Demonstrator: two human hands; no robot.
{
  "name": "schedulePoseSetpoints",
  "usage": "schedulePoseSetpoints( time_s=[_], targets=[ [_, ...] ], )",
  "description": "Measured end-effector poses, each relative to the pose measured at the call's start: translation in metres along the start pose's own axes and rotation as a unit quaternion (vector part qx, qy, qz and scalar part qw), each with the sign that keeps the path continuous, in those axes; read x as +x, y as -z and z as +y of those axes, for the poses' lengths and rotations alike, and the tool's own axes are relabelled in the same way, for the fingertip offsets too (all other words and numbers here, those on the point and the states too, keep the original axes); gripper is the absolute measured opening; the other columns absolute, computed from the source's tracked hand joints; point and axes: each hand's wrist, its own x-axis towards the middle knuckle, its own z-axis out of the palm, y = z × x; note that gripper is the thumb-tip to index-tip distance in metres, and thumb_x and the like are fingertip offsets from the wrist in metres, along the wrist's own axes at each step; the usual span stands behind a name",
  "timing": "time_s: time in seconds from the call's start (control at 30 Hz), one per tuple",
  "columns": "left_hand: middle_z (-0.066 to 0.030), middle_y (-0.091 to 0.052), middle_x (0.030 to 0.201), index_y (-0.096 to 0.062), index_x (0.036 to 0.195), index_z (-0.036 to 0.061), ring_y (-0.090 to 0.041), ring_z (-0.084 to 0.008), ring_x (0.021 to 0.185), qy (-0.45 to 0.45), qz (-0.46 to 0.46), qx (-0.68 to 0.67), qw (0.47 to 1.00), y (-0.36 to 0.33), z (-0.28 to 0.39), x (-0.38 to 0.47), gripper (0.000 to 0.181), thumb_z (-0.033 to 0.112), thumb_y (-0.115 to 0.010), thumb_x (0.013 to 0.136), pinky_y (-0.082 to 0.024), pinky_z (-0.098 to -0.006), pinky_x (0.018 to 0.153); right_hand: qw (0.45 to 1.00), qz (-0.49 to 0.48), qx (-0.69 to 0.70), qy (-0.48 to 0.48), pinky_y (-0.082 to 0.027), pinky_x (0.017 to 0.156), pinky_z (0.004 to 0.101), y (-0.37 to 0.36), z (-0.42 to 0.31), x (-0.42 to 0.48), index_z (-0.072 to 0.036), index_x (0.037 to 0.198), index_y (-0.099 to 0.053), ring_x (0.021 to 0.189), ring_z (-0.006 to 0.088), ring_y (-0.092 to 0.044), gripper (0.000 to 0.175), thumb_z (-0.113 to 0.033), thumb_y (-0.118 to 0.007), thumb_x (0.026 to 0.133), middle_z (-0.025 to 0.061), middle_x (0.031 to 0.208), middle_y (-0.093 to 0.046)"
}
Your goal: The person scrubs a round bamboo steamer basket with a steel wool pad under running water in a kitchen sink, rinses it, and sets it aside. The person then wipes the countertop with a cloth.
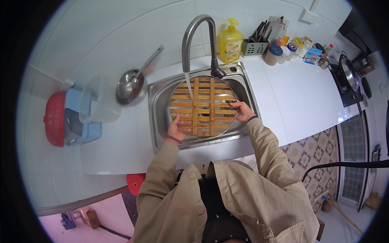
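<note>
A round steamer rack of wooden slats (211, 104) with a thin metal rim is held over the stainless steel sink (155, 121). My left hand (177, 127) grips its lower left edge, the fingers showing through the gaps beneath the slats. On the right edge my right hand (243, 111) has its thumb on top; its other fingers are mostly hidden. Water (190, 85) runs from the curved metal faucet (185, 48) onto the slats at the upper left. The drain shows through the gaps below the rack.
Left of the sink stand a metal pot (138, 96) with a ladle, a clear plastic container (104, 106) and red and blue plastic ware (55, 120). Behind are a yellow soap bottle (231, 45), a utensil holder (253, 49) and several jars (273, 55). A lidded wok (349, 74) sits far right.
</note>
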Motion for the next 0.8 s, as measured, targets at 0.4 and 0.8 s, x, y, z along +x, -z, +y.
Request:
schedulePoseSetpoints(
  time_s=[0.4,0.8],
  targets=[
    [-0.0094,-0.042,0.138,-0.032,0.148,0.0278,-0.056,-0.0283,0.106,-0.046,-0.019,0.071,0.996,-0.008,-0.004,-0.003,0.067,0.063,-0.043,0.092,-0.052,-0.0496,0.089,0.862,0.338,-0.285,0.247,-0.044,0.088,0.0301,0.029,-0.006,0.020,-0.003,0.120,-0.060,0.099,0.0173,-0.057,0.037,-0.017,-0.044,0.090,0.0055,0.114,-0.060],
    [-0.0100,-0.049,0.128,-0.028,0.149,0.0273,-0.057,-0.0280,0.105,-0.030,-0.025,0.113,0.993,-0.031,-0.022,0.000,0.077,0.074,-0.034,0.087,-0.054,-0.0522,0.086,0.667,0.221,-0.547,0.454,-0.042,0.097,0.0412,-0.119,0.008,0.072,-0.003,0.129,-0.050,0.113,0.0370,-0.053,0.054,-0.013,-0.071,0.081,0.0211,0.121,-0.056]
  ],
)
